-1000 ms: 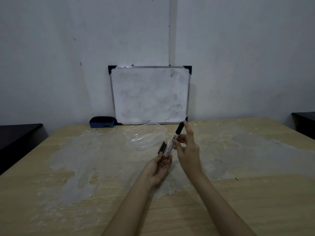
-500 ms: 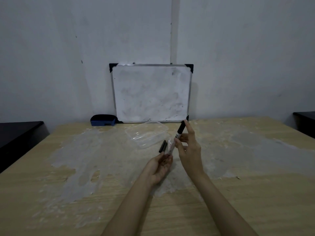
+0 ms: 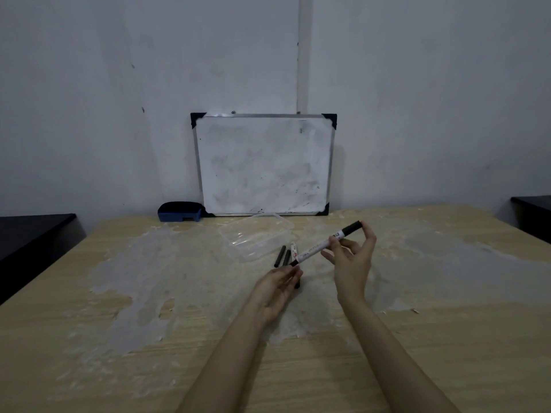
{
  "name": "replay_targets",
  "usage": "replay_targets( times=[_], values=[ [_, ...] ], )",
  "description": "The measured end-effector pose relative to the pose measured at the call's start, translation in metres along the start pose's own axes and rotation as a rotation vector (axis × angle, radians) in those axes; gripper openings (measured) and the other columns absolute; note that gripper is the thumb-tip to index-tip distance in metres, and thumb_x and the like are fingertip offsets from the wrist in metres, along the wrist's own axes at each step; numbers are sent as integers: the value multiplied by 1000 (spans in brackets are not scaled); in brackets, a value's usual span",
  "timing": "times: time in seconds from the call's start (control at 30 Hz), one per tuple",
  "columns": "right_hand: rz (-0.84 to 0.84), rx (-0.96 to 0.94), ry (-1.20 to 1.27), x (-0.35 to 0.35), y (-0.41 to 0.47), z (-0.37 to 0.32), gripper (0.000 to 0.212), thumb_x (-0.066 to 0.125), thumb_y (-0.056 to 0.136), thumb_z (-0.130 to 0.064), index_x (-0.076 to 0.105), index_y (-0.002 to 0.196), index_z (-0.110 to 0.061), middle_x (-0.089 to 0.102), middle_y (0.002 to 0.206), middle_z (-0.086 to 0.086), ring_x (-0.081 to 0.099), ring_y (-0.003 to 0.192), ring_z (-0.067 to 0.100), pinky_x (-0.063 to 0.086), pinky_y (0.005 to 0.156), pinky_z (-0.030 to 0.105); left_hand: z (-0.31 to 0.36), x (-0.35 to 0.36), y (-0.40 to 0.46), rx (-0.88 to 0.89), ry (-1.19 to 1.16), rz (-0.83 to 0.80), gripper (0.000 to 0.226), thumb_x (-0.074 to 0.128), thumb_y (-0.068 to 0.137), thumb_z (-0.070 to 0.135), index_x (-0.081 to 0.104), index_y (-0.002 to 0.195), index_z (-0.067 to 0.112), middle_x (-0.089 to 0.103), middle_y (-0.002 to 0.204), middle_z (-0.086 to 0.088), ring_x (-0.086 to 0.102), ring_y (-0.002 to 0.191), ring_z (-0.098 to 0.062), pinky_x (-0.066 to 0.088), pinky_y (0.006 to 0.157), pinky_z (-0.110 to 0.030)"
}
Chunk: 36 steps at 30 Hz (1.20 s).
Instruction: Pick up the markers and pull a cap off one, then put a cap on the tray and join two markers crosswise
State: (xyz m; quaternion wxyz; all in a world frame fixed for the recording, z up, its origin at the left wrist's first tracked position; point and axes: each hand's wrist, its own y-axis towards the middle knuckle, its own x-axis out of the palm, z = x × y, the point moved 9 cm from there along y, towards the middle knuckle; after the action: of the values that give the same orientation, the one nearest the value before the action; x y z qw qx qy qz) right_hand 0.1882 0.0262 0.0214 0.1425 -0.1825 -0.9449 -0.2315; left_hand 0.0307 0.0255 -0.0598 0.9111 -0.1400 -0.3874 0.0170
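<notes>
— One marker (image 3: 325, 245) aloft, tilted, black cap up and to the right. Pinched near the cap end by the right hand (image 3: 351, 257), grip closed around the barrel.

— And the left hand (image 3: 280, 286)?

— Palm up beneath the marker's lower tip, fingers loosely curled round the near ends of more markers (image 3: 284, 257); exact count hard to tell.

— Around them?

— Clear plastic container (image 3: 256, 235) just beyond, flat on the counter (image 3: 447, 338). Farther back, whiteboard (image 3: 264, 165) leaning against the wall, blue eraser (image 3: 179, 211) beside its left corner.
</notes>
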Motion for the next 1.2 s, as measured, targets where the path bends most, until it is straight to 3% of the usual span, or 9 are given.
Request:
replay_targets(
  times=[0.13, 0.33, 0.5, 0.6, 0.77, 0.83, 0.93, 1.07, 1.2],
  values=[
    [142, 173, 186, -18, 3, 17, 54, 55, 87, 1, 29, 130, -19, 59, 81, 9, 63, 74, 16, 60, 67, 26, 27, -4, -5, 183, 181, 90, 21, 49, 88, -9, 52, 71, 3, 70, 51, -7, 68, 50, -11, 56, 49, -17],
    [290, 313, 222, -41, 2, 47, 48, 58, 85, 2, 32, 121, -18, 58, 103, 23, 61, 71, 17, 57, 58, 19, 106, -20, -20, 650, 648, 390, 18, 55, 88, 1, 56, 106, 2, 64, 87, -17, 62, 75, -21, 53, 62, -16],
    [250, 360, 163, -38, -2, 54, 55, 57, 85, 4, 30, 130, -12, 57, 103, 24, 61, 81, 27, 51, 82, 39, 157, -10, -7, 791, 898, 592, 18, 57, 88, 9, 62, 100, -4, 68, 104, -21, 61, 99, -33, 41, 78, -27],
    [254, 365, 138, -41, -3, 57, 57, 58, 84, 5, 28, 131, -10, 57, 101, 24, 59, 83, 30, 51, 81, 39, 166, -6, 13, 758, 1028, 587, 20, 57, 89, 11, 61, 101, -4, 67, 107, -22, 60, 100, -33, 44, 80, -31],
    [234, 388, 170, -39, -1, 62, 57, 59, 84, 4, 28, 129, -12, 58, 79, 9, 60, 70, 20, 55, 51, 16, 154, -7, 36, 642, 1474, 672, 34, 57, 89, 26, 54, 116, 7, 61, 122, -16, 48, 116, -33, 39, 95, -41],
    [227, 386, 169, -39, 1, 63, 55, 59, 84, 4, 28, 127, -13, 58, 78, 8, 60, 69, 19, 54, 49, 15, 149, 1, 32, 694, 1615, 705, 37, 55, 89, 32, 52, 117, 7, 57, 122, -19, 44, 117, -33, 38, 95, -43],
    [225, 387, 152, -38, 2, 67, 52, 58, 84, 4, 29, 121, -15, 58, 78, 11, 60, 67, 21, 55, 48, 16, 131, 26, 26, 834, 1670, 531, 27, 51, 91, 29, 56, 101, 4, 62, 106, -16, 54, 100, -29, 46, 83, -40],
    [224, 384, 130, -36, 3, 71, 48, 58, 84, 6, 26, 111, -18, 57, 79, 12, 59, 68, 22, 55, 46, 15, 89, 33, 37, 565, 1914, 332, 23, 48, 92, 24, 51, 103, 4, 62, 105, -15, 59, 97, -30, 50, 80, -40],
    [227, 388, 117, -38, 2, 74, 47, 58, 83, 6, 27, 112, -16, 56, 88, 17, 59, 70, 23, 55, 47, 15, 64, 21, 48, 364, 2022, 307, 25, 48, 92, 19, 55, 105, -1, 60, 113, -20, 58, 103, -33, 50, 83, -39]
  ],
)
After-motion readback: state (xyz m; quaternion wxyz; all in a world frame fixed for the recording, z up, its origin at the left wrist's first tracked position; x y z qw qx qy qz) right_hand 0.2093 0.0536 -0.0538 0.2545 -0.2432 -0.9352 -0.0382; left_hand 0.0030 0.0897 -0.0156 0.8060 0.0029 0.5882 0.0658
